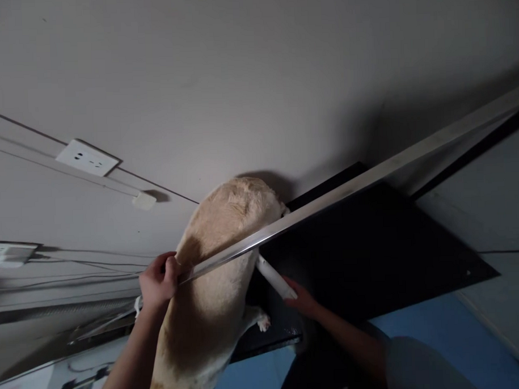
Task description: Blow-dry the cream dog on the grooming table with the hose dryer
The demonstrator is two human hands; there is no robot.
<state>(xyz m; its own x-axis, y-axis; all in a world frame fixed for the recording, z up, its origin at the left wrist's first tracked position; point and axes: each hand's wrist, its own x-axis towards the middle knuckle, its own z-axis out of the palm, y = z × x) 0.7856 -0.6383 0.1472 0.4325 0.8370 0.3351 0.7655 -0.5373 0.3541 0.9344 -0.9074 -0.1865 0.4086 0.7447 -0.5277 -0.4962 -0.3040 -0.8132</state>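
A dog with short cream fur (220, 275) is on a black tabletop (372, 253) beside the wall, its face out of sight. One pale paw (264, 322) rests near the table's edge. My right hand (303, 299) is closed around a white hair clipper (274, 278), whose far end reaches the dog's side. At the dog's other flank, my left hand (159, 280) has its fingers curled together beside a shiny metal bar (244, 243). Whether those fingers grip the bar, fur or something else cannot be made out. The bar crosses in front of the dog.
A wall socket (88, 157), a small white plug (144, 201) and a lower socket (14, 254) with several cables are at left. A ribbed grey hose (63, 310) runs below them. Blue floor or covering (451, 329) shows under the black tabletop.
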